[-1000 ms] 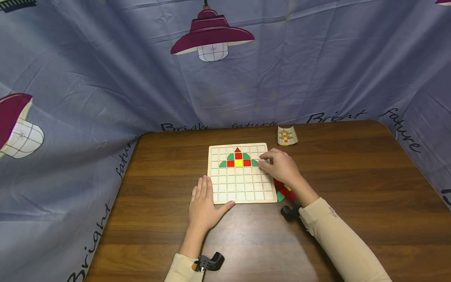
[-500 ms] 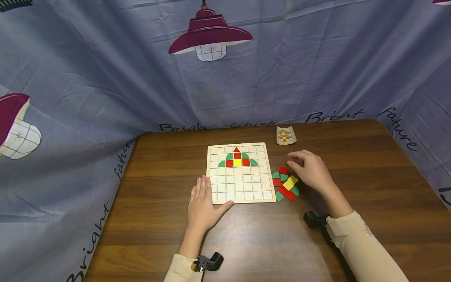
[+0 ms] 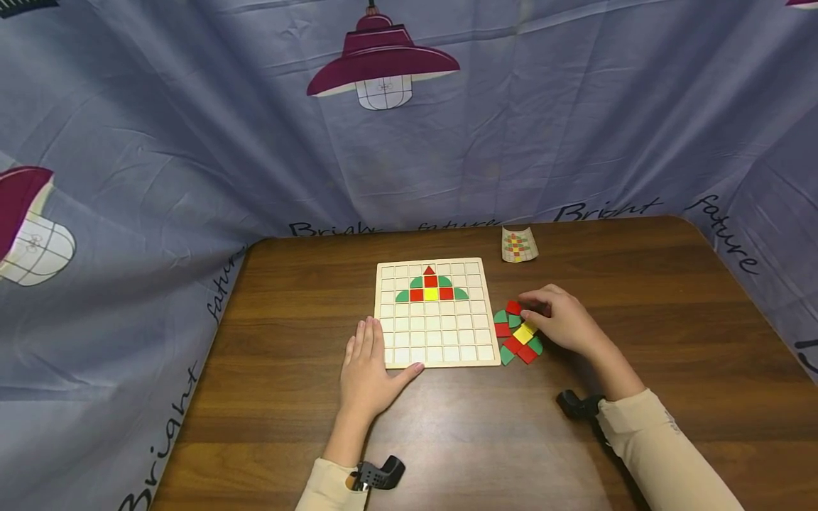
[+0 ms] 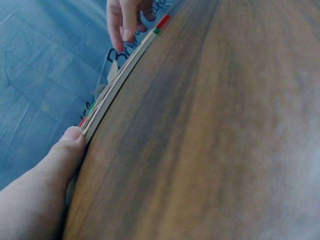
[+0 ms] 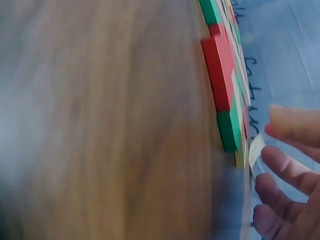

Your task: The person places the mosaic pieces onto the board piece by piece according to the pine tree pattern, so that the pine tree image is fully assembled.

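A pale wooden grid board (image 3: 441,333) lies on the table. In its upper rows, red squares, a yellow square (image 3: 431,294), green quarter-round pieces and a red triangle (image 3: 429,270) form a tiered shape. My left hand (image 3: 366,372) rests with straight fingers along the board's left edge, its thumb at the near edge. To the right of the board is a loose pile of red, yellow and green tiles (image 3: 512,345). Over the pile's far right side hovers my right hand (image 3: 562,319), fingers loosely bent and nothing between them; its fingertips are close to a red tile (image 3: 514,307).
A small curved pattern card (image 3: 519,245) with a coloured tree-like design stands near the table's back edge. Behind the wooden table (image 3: 287,312) hangs a blue curtain (image 3: 543,128) printed with lamps. Each wrist carries a black camera (image 3: 381,473).
My right hand has left the board's right edge, moving right and then down to the pile, uncovering the tiles. The left hand has stayed in place.
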Tool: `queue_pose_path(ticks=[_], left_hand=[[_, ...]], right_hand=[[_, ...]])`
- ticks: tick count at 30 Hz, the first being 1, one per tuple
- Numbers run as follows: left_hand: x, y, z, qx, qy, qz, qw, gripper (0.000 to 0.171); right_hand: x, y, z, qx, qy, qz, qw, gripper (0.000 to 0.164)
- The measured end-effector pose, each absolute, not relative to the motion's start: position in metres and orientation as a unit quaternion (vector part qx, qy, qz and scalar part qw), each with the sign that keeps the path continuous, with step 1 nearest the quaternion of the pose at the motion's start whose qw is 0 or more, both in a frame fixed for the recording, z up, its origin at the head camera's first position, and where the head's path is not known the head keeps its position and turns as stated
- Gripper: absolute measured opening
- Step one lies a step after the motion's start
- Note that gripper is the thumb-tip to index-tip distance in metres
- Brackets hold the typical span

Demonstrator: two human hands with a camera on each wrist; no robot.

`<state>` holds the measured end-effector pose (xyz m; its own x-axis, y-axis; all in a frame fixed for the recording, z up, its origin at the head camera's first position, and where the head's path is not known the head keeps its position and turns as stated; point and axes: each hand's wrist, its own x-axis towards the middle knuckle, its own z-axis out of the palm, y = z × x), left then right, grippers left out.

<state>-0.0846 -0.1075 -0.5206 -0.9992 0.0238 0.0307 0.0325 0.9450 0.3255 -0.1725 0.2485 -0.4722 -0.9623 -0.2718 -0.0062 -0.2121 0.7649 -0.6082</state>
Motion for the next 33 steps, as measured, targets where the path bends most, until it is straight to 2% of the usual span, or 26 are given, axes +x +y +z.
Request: queue_pose_path(ticks=[14,33], left_hand=[[-0.085,-0.107,-0.522,-0.014,-0.986,-0.168,0.010,0.121],[-0.084,-0.108,-0.521,-0.017,-0.986,-0.164,0.015,0.121]], right_hand=[[-0.178,0.229,-0.482,-0.182,0.943,-0.272,0.058,0.034],[-0.182,0.225,-0.480,-0.150,0.928,-0.337,0.060,0.010]])
